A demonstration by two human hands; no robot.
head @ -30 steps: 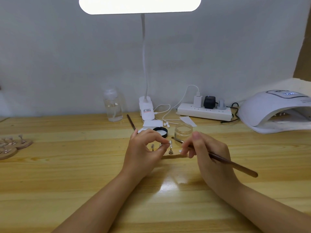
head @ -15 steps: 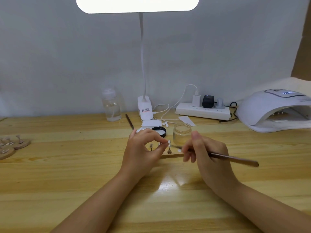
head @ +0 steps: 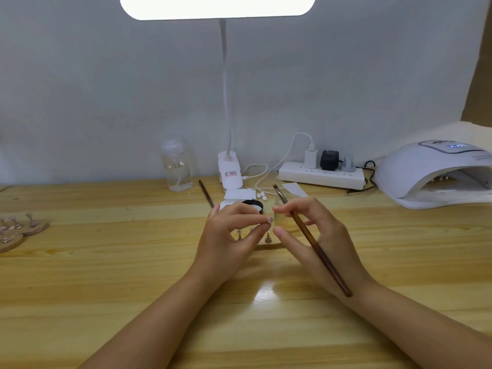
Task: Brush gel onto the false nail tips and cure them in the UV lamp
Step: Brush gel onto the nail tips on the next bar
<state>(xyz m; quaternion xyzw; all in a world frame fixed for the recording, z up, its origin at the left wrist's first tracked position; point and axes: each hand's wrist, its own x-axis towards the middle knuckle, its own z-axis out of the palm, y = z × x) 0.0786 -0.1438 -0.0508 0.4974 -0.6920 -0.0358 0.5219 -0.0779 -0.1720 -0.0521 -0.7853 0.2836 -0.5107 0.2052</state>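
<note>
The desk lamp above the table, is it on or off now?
On. The desk lamp has a head glowing bright white at the top of the view, and its glare reflects on the wooden table between the person's forearms.

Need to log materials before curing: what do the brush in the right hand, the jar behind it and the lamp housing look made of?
Brush: glossy brown handle, lacquered wood or plastic, with what looks like a metal ferrule near the tip. Jar: clear, likely glass, the table visible through it; mostly hidden by the right hand. UV lamp: smooth white shell, probably moulded plastic.
</note>
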